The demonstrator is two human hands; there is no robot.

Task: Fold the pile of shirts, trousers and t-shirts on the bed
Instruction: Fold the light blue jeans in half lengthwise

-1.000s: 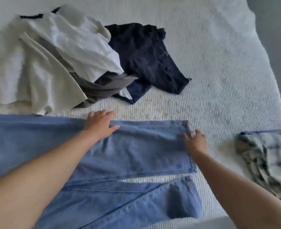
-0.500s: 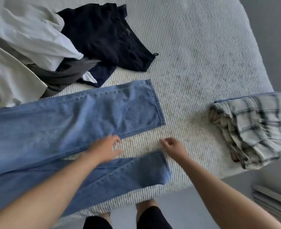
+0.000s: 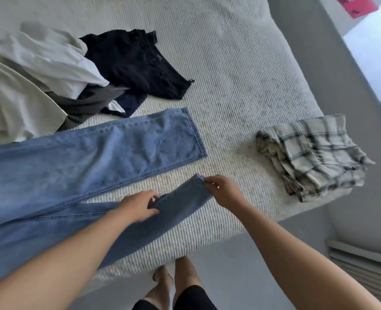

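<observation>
Shift: we moved both hands from the far leg to the near leg of the jeans (image 3: 77, 157).
Hands: left (image 3: 140, 205) and right (image 3: 224, 192) apart, pinching its cuff, lifted to fold.

Grey floor (image 3: 241, 276) below the bed's near edge. Grey wall (image 3: 332, 70) along the bed's right edge. Slatted vent (image 3: 364, 267) low at lower right. Pink item (image 3: 356, 5) at top right, blurred. Bright window (image 3: 373, 54) at right.

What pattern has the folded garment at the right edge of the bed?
The folded garment has a plaid check, dark lines on cream; the head view shows it.
</observation>
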